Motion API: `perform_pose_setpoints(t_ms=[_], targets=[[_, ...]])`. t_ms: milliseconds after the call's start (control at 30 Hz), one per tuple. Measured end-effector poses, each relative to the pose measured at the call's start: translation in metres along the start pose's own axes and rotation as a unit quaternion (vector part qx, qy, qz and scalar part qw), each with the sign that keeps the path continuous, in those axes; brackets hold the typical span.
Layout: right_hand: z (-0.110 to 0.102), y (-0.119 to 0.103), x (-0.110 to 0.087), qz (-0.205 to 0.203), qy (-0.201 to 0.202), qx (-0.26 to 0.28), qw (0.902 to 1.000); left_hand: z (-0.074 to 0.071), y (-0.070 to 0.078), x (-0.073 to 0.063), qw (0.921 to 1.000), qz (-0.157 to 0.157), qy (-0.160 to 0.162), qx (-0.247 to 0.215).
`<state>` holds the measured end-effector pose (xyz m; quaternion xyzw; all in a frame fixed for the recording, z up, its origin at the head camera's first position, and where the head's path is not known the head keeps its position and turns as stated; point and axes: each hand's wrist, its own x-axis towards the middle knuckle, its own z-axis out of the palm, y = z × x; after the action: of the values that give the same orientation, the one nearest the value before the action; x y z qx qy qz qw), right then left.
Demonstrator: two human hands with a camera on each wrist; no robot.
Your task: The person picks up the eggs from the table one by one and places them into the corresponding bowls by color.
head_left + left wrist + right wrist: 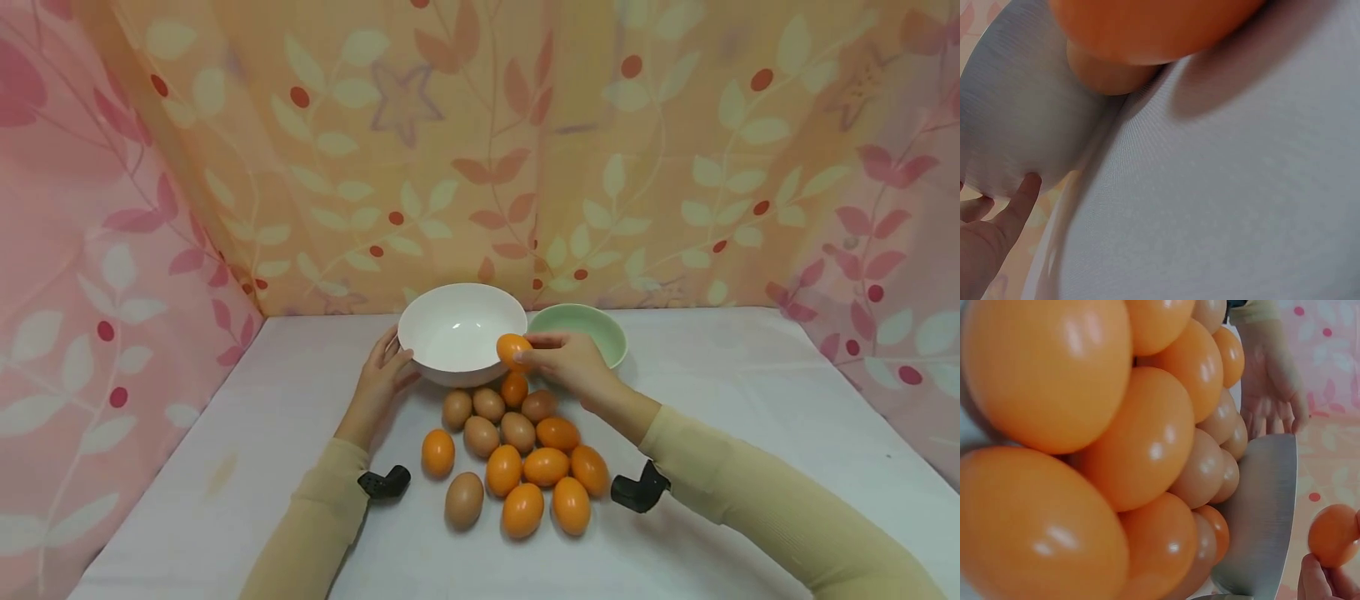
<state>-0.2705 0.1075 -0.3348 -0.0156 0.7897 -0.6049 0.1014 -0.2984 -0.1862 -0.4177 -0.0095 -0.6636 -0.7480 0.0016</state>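
In the head view my right hand pinches an orange egg between fingers and thumb at the right front rim of a white bowl. The right wrist view also has this held egg at its lower right, with fingertips around it. My left hand holds the bowl's left side, its thumb on the near outer wall. In the left wrist view, the left hand touches the bowl's outside. Several orange eggs and brown eggs lie on the table before the bowl.
A light green bowl stands right of the white bowl, partly hidden behind my right hand. White cloth covers the table. Floral curtains hang behind and at both sides. Each wrist carries a small black device.
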Motion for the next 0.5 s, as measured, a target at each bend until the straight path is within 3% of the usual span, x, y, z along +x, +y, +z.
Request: perform_pose_setpoints(t_ms=[500], targets=[[0.018, -0.016, 0.024, -0.018, 0.008, -0.011, 0.9997, 0.000, 0.000, 0.000, 1.0000, -0.003, 0.004, -0.004]])
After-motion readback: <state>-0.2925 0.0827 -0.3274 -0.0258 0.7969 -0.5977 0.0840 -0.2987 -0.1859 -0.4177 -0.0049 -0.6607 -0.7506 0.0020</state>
